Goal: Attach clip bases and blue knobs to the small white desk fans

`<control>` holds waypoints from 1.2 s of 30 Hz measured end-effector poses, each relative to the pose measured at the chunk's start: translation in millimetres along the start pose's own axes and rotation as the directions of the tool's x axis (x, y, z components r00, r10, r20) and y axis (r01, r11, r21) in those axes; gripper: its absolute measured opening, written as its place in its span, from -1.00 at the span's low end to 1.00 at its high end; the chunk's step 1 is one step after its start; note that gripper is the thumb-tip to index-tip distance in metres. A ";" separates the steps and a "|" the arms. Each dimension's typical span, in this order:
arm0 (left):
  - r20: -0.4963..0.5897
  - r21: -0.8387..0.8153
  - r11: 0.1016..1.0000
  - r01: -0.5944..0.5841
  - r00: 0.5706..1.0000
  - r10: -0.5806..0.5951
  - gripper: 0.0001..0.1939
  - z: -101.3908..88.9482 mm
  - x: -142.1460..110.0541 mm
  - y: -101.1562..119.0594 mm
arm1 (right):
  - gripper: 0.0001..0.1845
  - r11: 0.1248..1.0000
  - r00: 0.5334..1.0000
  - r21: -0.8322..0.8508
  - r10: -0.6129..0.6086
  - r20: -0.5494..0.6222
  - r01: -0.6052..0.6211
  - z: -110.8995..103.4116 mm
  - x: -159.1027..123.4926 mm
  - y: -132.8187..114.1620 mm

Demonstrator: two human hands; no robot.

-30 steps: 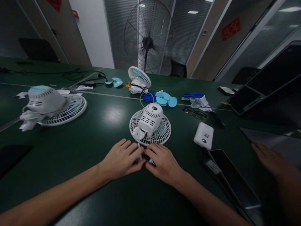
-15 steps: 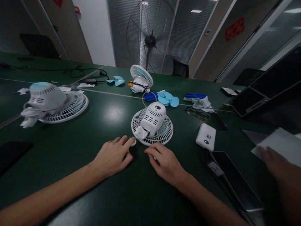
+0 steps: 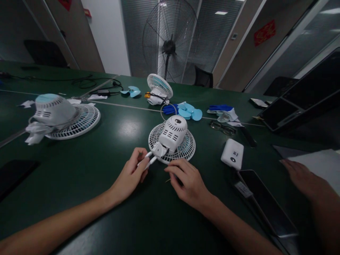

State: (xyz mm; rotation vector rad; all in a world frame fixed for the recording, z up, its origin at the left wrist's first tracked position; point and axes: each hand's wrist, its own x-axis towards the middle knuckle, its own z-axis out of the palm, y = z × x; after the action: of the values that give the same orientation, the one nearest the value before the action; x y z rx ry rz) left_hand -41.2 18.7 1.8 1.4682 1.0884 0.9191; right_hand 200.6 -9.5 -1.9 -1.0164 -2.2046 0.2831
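A small white fan (image 3: 174, 132) lies face down on its round grille in front of me, its motor housing pointing up. My left hand (image 3: 135, 166) is closed on a white two-pronged plastic clip piece (image 3: 152, 161), held just off the fan's near left edge beside its white bracket (image 3: 159, 149). My right hand (image 3: 186, 180) is closed near the front rim of the grille. A thin, short tip shows below its fingers; what it belongs to is hidden in the hand.
A larger-looking white fan (image 3: 57, 113) lies left; another fan (image 3: 159, 90) stands behind. Blue fan blades (image 3: 190, 111), glasses (image 3: 223, 128), a white box-shaped device (image 3: 232, 154) and a phone (image 3: 267, 202) lie around. Another person's hand (image 3: 305, 177) rests by paper at right.
My left hand has lifted the white clip piece off the table and turned it upright. My right hand has shifted slightly, its thin tip now showing. The other person's hand has moved left.
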 end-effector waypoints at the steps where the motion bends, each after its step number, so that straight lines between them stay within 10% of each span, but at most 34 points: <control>1: 0.005 -0.037 0.999 0.021 1.000 -0.021 -0.73 1.8 -0.2 -0.3 | -0.67 1.000 1.000 -0.010 0.015 0.008 -0.015 -0.8 -0.1 -0.9; 11: 0.039 -0.064 0.997 0.051 0.998 -0.048 -0.66 4.7 -6.0 -0.7 | -0.37 0.992 0.961 -0.106 0.098 0.257 -0.073 -5.0 -1.6 -9.9; 36: 0.021 -0.053 0.995 0.090 0.996 -0.089 -0.63 7.7 -14.5 -8.0 | -0.51 0.974 0.927 -0.129 0.218 0.304 -0.186 -3.9 -4.0 -26.7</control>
State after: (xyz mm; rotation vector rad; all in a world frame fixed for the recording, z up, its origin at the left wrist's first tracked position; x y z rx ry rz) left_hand -39.5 3.0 -7.4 1.3707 1.0990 0.8642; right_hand 189.3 -30.7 11.0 -1.3354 -2.4192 0.4638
